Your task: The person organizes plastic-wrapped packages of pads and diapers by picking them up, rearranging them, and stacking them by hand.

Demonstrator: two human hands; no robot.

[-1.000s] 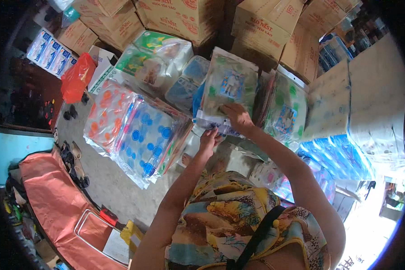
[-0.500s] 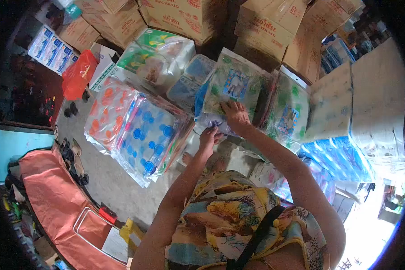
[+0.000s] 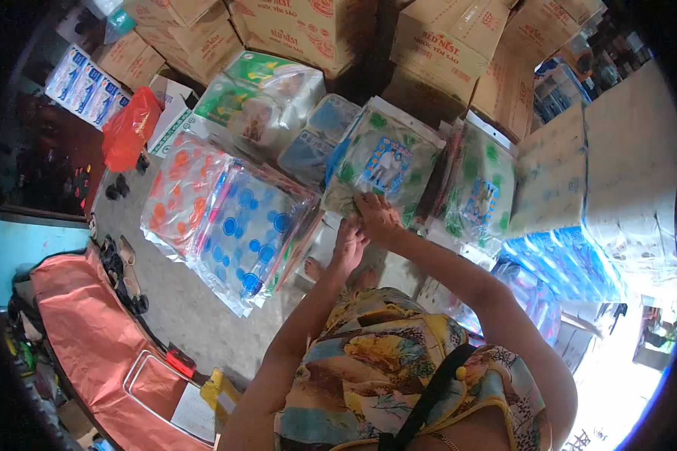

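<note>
A clear plastic package with green spots and a blue picture label (image 3: 391, 161) lies tilted on the pile before me. My right hand (image 3: 380, 220) rests on its near edge, fingers bent over the plastic. Just left of it, touching or nearly so, my left hand (image 3: 349, 242) is closed at the package's lower corner; what it pinches is too small to make out. To the left are packages with blue circles (image 3: 248, 229) and with orange circles (image 3: 179, 192). A similar green-spotted package (image 3: 480, 180) stands to the right.
Brown cartons (image 3: 440, 49) line the back. Wrapped white rolls (image 3: 553, 173) are stacked at the right, above blue packs (image 3: 564, 259). A red bag (image 3: 130, 129) hangs at the left. Sandals (image 3: 130, 270) and a salmon-coloured cover (image 3: 90, 308) are at lower left.
The green-spotted package has turned and settled lower, showing its label more clearly. My right hand has moved down and left, close to my left hand, which has shifted slightly down.
</note>
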